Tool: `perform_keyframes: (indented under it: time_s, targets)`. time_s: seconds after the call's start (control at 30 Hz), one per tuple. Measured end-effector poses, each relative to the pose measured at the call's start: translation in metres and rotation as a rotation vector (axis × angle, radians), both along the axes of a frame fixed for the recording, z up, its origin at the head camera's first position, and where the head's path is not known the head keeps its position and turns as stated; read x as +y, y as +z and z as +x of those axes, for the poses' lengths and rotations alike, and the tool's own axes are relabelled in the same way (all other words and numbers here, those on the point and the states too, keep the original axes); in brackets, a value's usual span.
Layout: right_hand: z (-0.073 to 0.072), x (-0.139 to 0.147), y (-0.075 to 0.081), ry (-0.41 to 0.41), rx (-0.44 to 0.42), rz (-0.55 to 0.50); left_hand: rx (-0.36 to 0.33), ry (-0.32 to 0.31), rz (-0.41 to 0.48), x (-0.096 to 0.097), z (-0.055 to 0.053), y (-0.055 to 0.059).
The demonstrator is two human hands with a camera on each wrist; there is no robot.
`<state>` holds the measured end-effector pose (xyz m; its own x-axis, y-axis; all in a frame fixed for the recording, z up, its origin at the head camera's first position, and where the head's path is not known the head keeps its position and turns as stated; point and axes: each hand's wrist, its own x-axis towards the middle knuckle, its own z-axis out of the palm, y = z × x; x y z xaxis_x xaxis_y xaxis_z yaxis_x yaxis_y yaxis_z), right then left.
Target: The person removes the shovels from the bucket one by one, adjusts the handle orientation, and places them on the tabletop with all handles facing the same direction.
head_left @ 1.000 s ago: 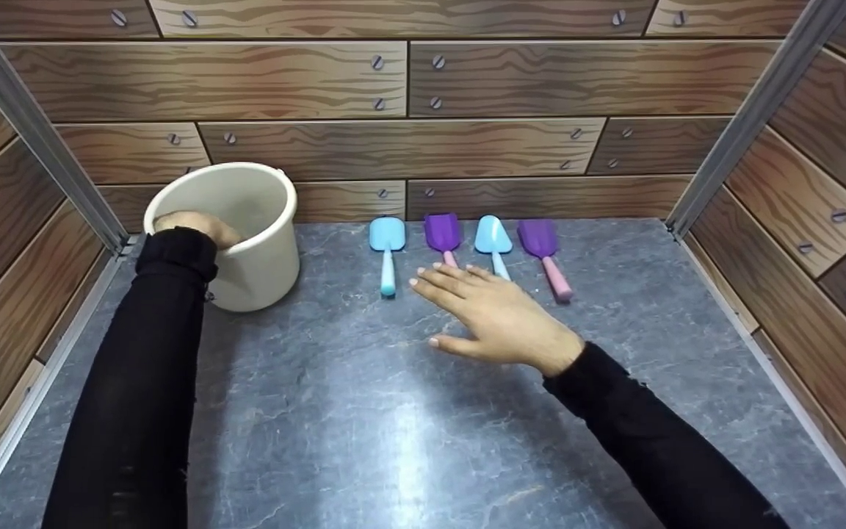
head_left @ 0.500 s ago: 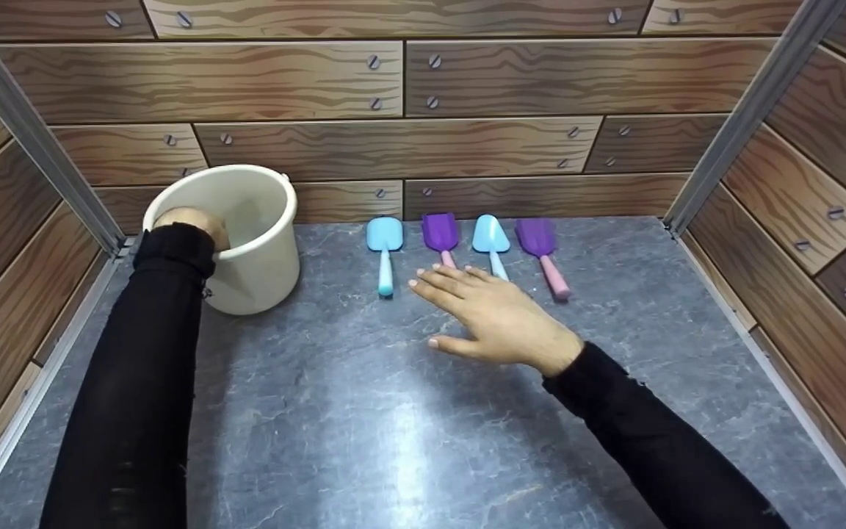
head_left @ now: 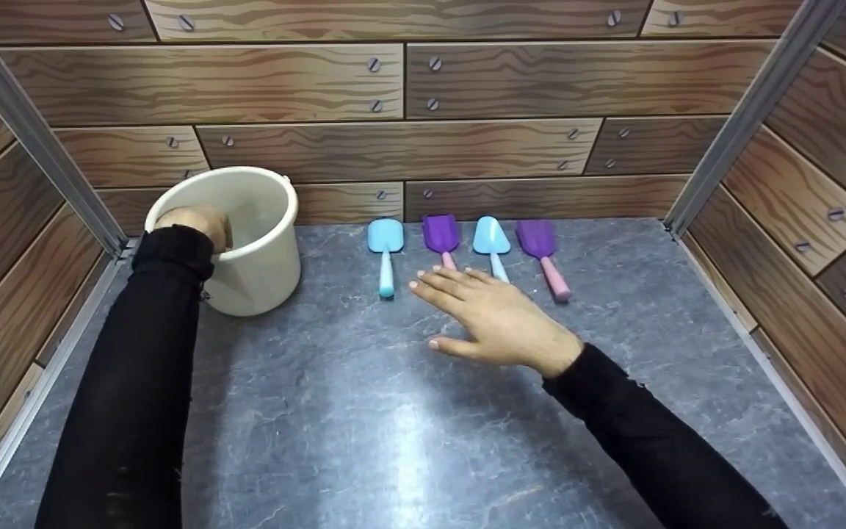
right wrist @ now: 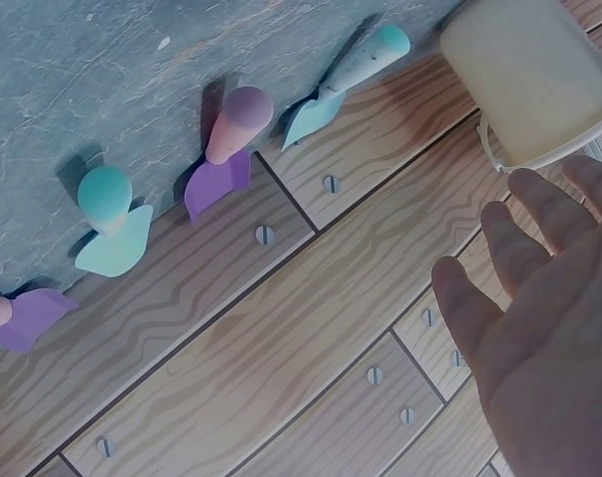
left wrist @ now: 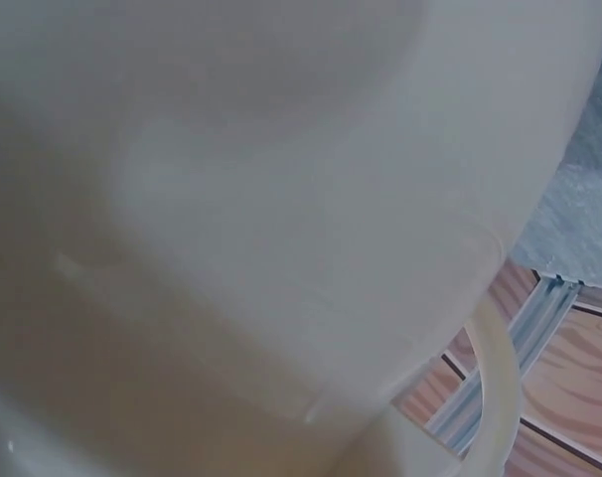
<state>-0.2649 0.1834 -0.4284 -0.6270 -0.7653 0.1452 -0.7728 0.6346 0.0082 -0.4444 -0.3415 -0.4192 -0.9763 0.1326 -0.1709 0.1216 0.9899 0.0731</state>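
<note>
A cream-white bucket [head_left: 261,283] stands upright at the back left. My left hand [head_left: 195,220] reaches over its near rim and down inside, its fingers hidden by the wall. Only the pale bucket interior [left wrist: 311,229] and its curved handle [left wrist: 497,397] show in the left wrist view. Toy shovels lie in a row: light blue [head_left: 386,236], purple with pink handle [head_left: 440,234], pointed light blue [head_left: 491,236], and purple again [head_left: 537,239]. Above the middle two handles my right hand [head_left: 496,319] stays palm down, fingers straight, holding nothing.
The grey marbled surface [head_left: 305,411] is bounded by a wood-patterned back wall [head_left: 305,81] and a right side wall [head_left: 827,213]. A grey metal post [head_left: 746,110] runs up the back right corner, and another stands behind the bucket.
My left hand has turned slightly inside the bucket, its visible edge drawing a little to the left. The right hand and the shovels have stayed in place.
</note>
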Motion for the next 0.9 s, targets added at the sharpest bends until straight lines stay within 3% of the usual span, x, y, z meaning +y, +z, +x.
perform_keyframes:
  time_s: [0.37,0.57,0.63,0.73,0.9]
  targets:
    - [0.000,0.000,-0.001,-0.005,-0.005,-0.012,0.089,-0.002,0.136,0.017,0.021,0.025]
    - [0.000,0.001,-0.001,-0.007,-0.005,-0.021,0.155,-0.030,0.230,0.053,0.070,0.069]
    - [0.000,0.001,-0.001,-0.009,-0.005,-0.021,0.163,-0.024,0.258,0.062,0.081,0.079]
    - [-0.001,0.001,-0.001,-0.007,-0.007,-0.026,0.190,-0.026,0.271,0.067,0.086,0.082]
    - [-0.002,0.001,-0.002,-0.003,-0.008,-0.038,0.243,-0.035,0.284,0.068,0.084,0.082]
